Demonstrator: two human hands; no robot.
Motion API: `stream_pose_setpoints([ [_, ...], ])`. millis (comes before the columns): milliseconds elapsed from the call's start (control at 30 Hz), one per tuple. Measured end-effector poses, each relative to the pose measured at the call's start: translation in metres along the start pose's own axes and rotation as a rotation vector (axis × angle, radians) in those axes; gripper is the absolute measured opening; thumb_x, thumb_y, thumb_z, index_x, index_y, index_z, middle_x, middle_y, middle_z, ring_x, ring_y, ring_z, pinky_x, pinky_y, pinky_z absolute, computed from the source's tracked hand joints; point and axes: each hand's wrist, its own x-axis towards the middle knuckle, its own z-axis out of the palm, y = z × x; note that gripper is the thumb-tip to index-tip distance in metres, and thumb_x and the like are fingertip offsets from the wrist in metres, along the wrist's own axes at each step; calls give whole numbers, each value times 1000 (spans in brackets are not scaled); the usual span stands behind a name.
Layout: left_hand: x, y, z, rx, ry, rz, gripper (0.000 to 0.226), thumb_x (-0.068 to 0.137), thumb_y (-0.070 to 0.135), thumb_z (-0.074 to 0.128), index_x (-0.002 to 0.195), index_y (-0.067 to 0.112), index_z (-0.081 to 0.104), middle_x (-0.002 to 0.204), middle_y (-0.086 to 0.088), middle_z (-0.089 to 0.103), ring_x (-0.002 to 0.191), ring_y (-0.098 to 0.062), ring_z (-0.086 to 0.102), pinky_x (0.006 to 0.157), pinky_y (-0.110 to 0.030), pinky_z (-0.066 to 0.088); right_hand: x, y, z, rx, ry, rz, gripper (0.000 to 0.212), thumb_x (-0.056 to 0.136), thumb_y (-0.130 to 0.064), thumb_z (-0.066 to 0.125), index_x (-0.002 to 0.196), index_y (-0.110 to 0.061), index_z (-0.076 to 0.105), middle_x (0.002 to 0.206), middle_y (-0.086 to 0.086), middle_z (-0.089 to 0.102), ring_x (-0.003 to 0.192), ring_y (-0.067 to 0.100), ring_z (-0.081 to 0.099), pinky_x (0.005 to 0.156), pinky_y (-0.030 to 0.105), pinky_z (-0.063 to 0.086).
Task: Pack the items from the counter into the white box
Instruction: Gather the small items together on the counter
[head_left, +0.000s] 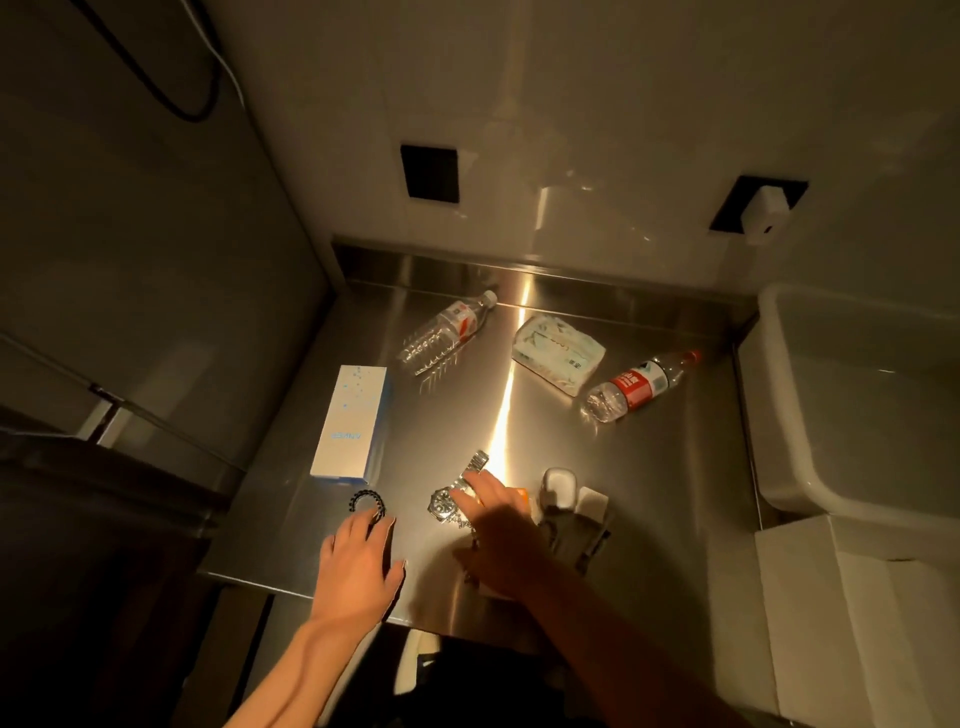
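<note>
Probably best: let the right hand (498, 525), fingers straight over the watch (445, 503), pinch its band, while the flat, empty left hand (358, 556) (touching the bracelet (367, 503) left of the watch) scoops that.

Dim room, warm light. Shiny metal desk (649, 467) with bright streak down middle. Pale wall (571, 104) behind, 2 black square holes (430, 171). Black cable (171, 98) hangs on grey panel (130, 234) at left.
</note>
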Motion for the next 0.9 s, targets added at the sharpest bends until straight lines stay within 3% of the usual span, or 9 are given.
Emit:
stream_pose_setpoints([
  [100,-4,6,0,-17,-47,13,58,87,45,65,140,27,49,147,2,43,139,-22,35,109,-40,33,2,-5,1,-29,4,-24,74,62,-50,77,130,-27,58,142,4,53,129,25,52,91,39,42],
  [167,-6,15,-1,-54,-59,31,51,83,44,65,130,28,54,138,5,48,132,-21,41,101,-39,38,0,-3,3,42,13,-65,70,68,-55,66,130,-23,60,140,7,54,126,29,53,87,41,39],
  [300,-17,35,9,-211,20,103,35,70,39,67,101,26,61,103,9,54,96,-18,54,79,-37,46,-1,3,5,72,9,-56,73,71,-52,64,135,-18,58,149,13,47,137,33,44,93,48,41],
  [433,-31,49,29,-447,85,129,45,70,32,66,115,35,60,103,17,53,91,-10,55,80,-31,48,3,5,2,64,64,-19,68,79,-64,50,131,-21,60,142,9,52,130,30,50,92,43,47],
  [500,-30,58,31,-431,30,151,44,74,35,62,117,44,57,103,22,52,90,-5,54,78,-24,48,3,8,0,32,83,8,71,87,-75,36,135,-26,55,146,5,48,135,25,44,99,41,43],
  [567,-26,67,26,-356,-21,125,38,74,41,60,108,54,50,98,26,50,87,-3,53,72,-21,47,2,14,-2,15,81,20,61,91,-65,42,138,-27,51,150,3,43,139,23,38,103,39,42],
  [667,-21,74,18,-349,19,155,49,75,41,66,120,51,51,111,29,47,100,0,46,82,-18,39,1,29,-11,41,97,44,59,75,-34,64,133,-23,54,145,7,47,133,27,43,97,44,46],
  [800,6,86,5,-239,-3,245,67,75,28,70,138,36,47,138,11,47,130,-14,41,107,-32,34,-2,59,-25,29,128,121,70,74,-45,67,138,-19,54,149,10,46,137,29,42,101,47,45],
  [900,32,98,-8,-207,38,307,68,76,32,72,139,32,46,140,8,45,131,-19,41,110,-35,34,-1,83,-36,41,151,200,76,80,-60,65,142,-21,50,151,8,42,140,26,38,107,46,42],
])
